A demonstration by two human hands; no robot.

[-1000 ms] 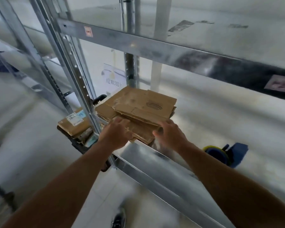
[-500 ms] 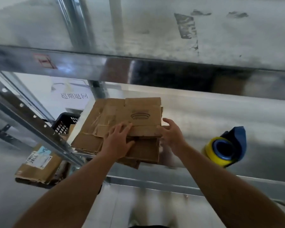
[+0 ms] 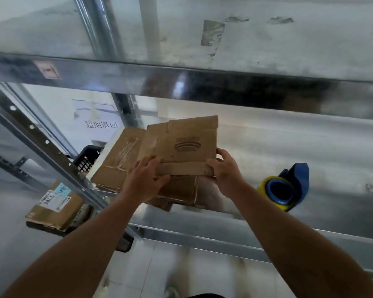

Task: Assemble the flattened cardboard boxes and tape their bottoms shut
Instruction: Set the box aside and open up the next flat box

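Now top flattened box [image 3: 187, 145] raised off stack [image 3: 116, 162], far edge tilted up; right hand [image 3: 226, 175] gripping its corner.

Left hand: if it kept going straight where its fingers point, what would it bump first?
The left hand would meet the top flat box right away; its fingertips seem to touch its lower corner.
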